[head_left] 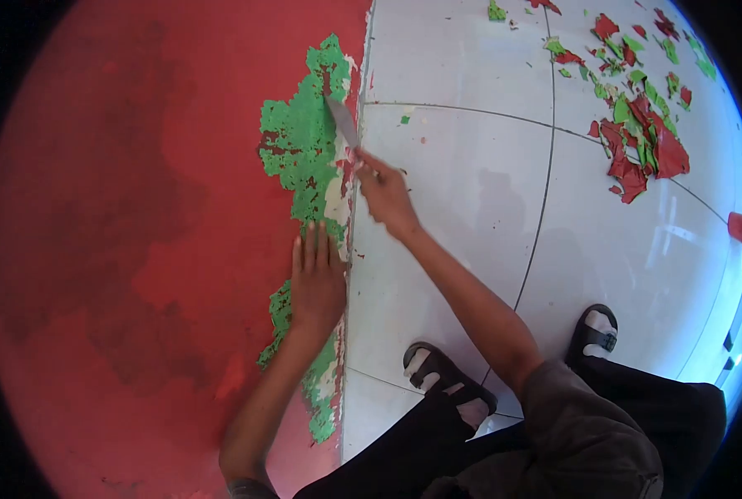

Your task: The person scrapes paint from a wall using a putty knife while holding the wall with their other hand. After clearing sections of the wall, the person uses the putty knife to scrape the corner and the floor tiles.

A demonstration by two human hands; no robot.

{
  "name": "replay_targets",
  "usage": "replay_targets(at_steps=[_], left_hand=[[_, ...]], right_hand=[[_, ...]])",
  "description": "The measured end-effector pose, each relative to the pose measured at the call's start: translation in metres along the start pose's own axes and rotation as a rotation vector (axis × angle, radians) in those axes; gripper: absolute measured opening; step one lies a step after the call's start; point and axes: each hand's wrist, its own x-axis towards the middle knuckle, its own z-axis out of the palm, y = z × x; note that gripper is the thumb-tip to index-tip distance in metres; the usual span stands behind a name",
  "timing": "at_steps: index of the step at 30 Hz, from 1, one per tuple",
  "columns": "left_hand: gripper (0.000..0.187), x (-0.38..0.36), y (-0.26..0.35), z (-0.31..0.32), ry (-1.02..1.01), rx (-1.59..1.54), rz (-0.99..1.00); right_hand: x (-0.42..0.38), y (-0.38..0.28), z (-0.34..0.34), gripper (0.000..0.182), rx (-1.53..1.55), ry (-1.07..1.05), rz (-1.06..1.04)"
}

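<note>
My right hand [388, 196] is closed around the handle of a metal scraper [342, 121], whose blade lies against the green patch [304, 137] on the red surface [196, 166]. Along that patch's right side runs a strip of exposed cream layer [335, 200]. Below the scraper, my left hand [318, 279] rests flat on the red surface with its fingers apart, the fingertips on the lower part of the green patch. More green [321, 407] shows beneath my left forearm.
White floor tiles [446, 183] meet the red surface along a straight edge. A pile of red and green flakes [650, 141] lies at the upper right, with smaller bits around it. My sandalled feet [450, 382] stand on the tiles at the lower right.
</note>
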Motion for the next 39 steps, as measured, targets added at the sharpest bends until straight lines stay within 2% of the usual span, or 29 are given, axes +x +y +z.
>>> replay_targets(at_steps=[1,4,5,8,9,12,14,15,17,20,21,24,25,27,29,31,33,34,35,38,39], left_hand=[[0.063,0.017,-0.009,-0.011,0.031,0.11,-0.004],[0.058,0.053,-0.029,-0.044,0.097,0.331,-0.033],[0.056,0.06,-0.031,-0.049,0.102,0.385,-0.036],[0.054,0.073,-0.028,-0.052,0.151,0.405,-0.101],[0.054,0.074,-0.027,-0.053,0.12,0.384,-0.083],[0.052,0.078,-0.025,-0.045,0.094,0.346,-0.056],[0.051,0.073,-0.023,-0.025,0.122,0.332,-0.047],[0.052,0.065,-0.019,-0.023,0.073,0.31,-0.052],[0.053,0.062,-0.009,-0.031,0.019,0.254,-0.09],[0.055,0.063,-0.005,-0.043,-0.058,0.227,-0.087],[0.055,0.063,-0.004,-0.04,-0.045,0.248,-0.083],[0.059,0.061,-0.007,-0.039,-0.046,0.299,-0.065],[0.06,0.061,-0.009,-0.038,-0.059,0.308,-0.056],[0.062,0.065,-0.01,-0.032,-0.033,0.338,-0.052],[0.061,0.061,-0.009,-0.02,0.029,0.369,-0.069],[0.059,0.055,-0.012,-0.026,-0.004,0.243,-0.03],[0.058,0.062,-0.015,-0.03,0.018,0.199,-0.026],[0.058,0.063,-0.015,-0.024,0.028,0.218,-0.028],[0.058,0.062,-0.013,-0.019,0.029,0.236,-0.027],[0.059,0.057,-0.014,-0.025,0.058,0.07,-0.009],[0.059,0.06,-0.016,-0.026,0.055,0.094,-0.017]], right_hand=[[0.002,0.005,0.007,0.042,-0.023,0.078,-0.211],[-0.004,-0.008,-0.002,0.041,-0.017,-0.035,-0.068],[0.02,-0.022,-0.012,0.041,-0.003,-0.079,0.089],[0.038,-0.046,-0.017,0.042,0.077,0.041,0.055],[0.02,-0.009,0.0,0.044,-0.023,0.152,-0.271],[0.016,0.018,0.004,0.045,-0.209,0.206,-0.499],[0.045,-0.066,-0.028,0.044,0.115,-0.088,0.243],[0.056,-0.059,-0.023,0.042,0.247,-0.099,0.307],[0.028,0.006,0.009,0.042,-0.015,0.115,-0.254],[0.025,-0.008,0.005,0.041,-0.013,0.106,-0.271],[0.048,-0.047,-0.011,0.041,0.138,0.004,0.029],[0.033,-0.034,0.0,0.041,0.012,0.052,-0.118],[0.021,-0.002,0.011,0.04,-0.127,0.136,-0.377],[0.032,0.012,0.009,0.042,-0.223,0.215,-0.587],[0.051,-0.061,-0.024,0.041,0.027,-0.096,0.258],[0.049,-0.024,-0.008,0.043,-0.044,0.107,-0.228],[0.05,0.003,0.001,0.045,-0.069,0.144,-0.372],[0.044,-0.014,0.001,0.046,-0.083,0.164,-0.443],[0.061,-0.032,-0.018,0.045,0.035,0.03,-0.069],[0.053,-0.032,-0.008,0.045,-0.042,0.104,-0.133],[0.044,-0.029,0.001,0.046,-0.19,0.249,-0.511]])
